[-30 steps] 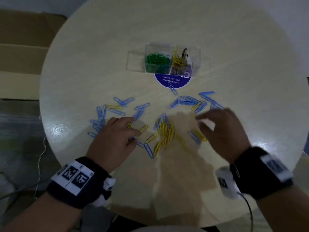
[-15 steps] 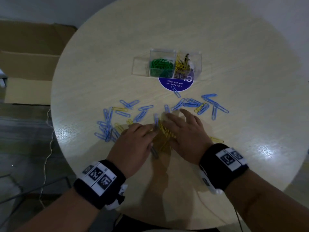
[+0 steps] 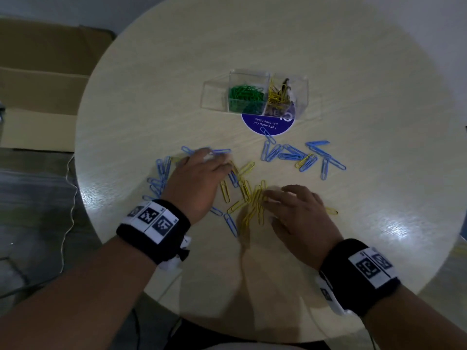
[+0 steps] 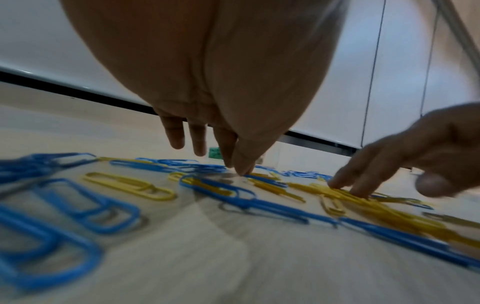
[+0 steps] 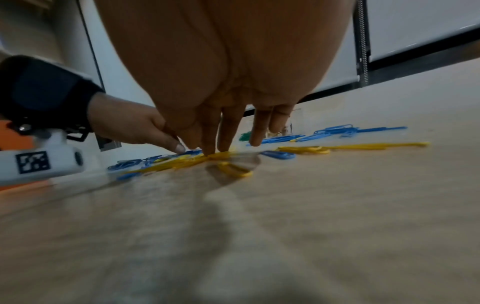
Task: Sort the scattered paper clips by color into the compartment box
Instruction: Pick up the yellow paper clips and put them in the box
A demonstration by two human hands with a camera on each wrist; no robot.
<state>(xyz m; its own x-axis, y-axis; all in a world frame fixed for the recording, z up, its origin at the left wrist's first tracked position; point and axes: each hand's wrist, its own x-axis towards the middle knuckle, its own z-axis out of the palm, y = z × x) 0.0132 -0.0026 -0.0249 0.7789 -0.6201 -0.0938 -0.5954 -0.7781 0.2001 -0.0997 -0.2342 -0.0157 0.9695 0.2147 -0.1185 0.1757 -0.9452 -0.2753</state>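
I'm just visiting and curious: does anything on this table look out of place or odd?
Yes. In the clear compartment box, something dark sits among the yellow clips; what it is I cannot tell. One blue clip lies across the purple round sticker.

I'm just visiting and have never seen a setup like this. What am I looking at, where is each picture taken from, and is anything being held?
No machine here: a person works with bare hands, wearing a head camera and one camera on each wrist. The head view looks down on a round pale wooden table. On it lie scattered blue paper clips, a bunch of yellow paper clips, and a clear plastic compartment box already holding green and yellow clips. The wrist views look along the fingers. The left hand and right hand press straight fingertips onto clips; neither grips anything.
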